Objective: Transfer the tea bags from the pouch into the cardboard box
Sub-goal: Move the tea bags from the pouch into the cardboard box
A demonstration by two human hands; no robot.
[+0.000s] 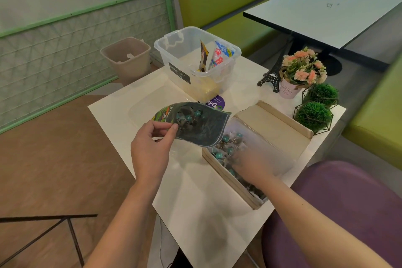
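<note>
The left hand (pixel 150 148) pinches the rim of the soft, floppy pouch (pixel 195 125), held open above the smooth white tabletop (pixel 195 191). Small tea bags (pixel 226 146) with green square tags lie in the pouch and in the long cardboard box (pixel 219 168). The right hand (pixel 255 166) is blurry inside the box; I cannot tell its grip.

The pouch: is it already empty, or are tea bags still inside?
Not empty. The pouch is held open, and tea bags show inside its mouth.

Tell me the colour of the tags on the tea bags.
Teal tags, clearest in the head view inside the cardboard box.
</note>
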